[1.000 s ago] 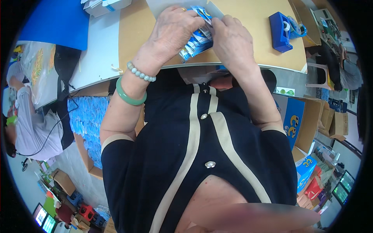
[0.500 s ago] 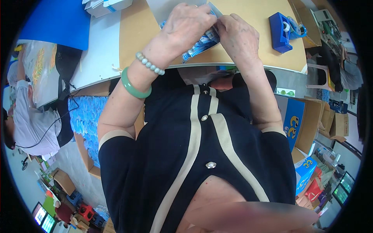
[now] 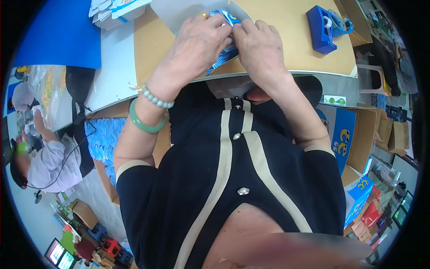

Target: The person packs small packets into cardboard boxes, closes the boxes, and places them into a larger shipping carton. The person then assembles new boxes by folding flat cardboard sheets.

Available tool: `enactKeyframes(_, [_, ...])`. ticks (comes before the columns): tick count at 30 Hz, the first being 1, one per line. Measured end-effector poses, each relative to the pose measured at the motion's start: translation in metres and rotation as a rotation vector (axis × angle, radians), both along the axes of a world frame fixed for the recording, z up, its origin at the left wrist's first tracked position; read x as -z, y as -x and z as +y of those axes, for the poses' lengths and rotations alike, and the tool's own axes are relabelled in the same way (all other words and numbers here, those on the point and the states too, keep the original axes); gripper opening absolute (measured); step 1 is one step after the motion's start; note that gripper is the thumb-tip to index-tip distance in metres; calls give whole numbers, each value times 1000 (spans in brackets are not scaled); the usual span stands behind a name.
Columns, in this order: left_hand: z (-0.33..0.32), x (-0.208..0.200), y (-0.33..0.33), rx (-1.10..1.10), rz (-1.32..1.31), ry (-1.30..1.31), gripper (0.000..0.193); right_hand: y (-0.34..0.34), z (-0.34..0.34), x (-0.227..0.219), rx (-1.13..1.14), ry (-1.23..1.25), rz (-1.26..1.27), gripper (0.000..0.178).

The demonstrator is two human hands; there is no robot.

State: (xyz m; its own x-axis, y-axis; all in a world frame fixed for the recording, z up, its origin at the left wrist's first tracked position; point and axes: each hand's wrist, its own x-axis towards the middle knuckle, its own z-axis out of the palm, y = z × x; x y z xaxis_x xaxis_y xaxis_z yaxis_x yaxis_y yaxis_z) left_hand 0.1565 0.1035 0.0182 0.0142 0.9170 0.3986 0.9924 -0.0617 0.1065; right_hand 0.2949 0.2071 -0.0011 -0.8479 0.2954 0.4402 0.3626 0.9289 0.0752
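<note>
My left hand and my right hand meet over an open white box near the table's front edge. Both hands are closed, fingers curled in and fingertips almost touching. A small blue-and-white packet shows just beyond the fingertips, apparently pinched between the hands. More blue striped packets lie in the box under my fingers. My hands cover much of the box, so the exact grip is hidden.
A blue tape dispenser stands at the right, with a tape roll beside it. White folded cartons are stacked at the far left. A carton of blue packets stands below the table. Another person works at the left.
Both hands have shifted left and slightly nearer to each other. The blue packet now stands up beyond my fingertips. The person at the left has moved an arm.
</note>
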Motion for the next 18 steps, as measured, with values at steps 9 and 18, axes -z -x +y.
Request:
enactKeyframes(9, [1, 20, -9, 50, 14, -134, 35, -17, 9, -1, -36, 56, -37, 19])
enactKeyframes(18, [-4, 26, -7, -25, 3, -45, 34, 12, 86, 28, -97, 1494, 437, 41])
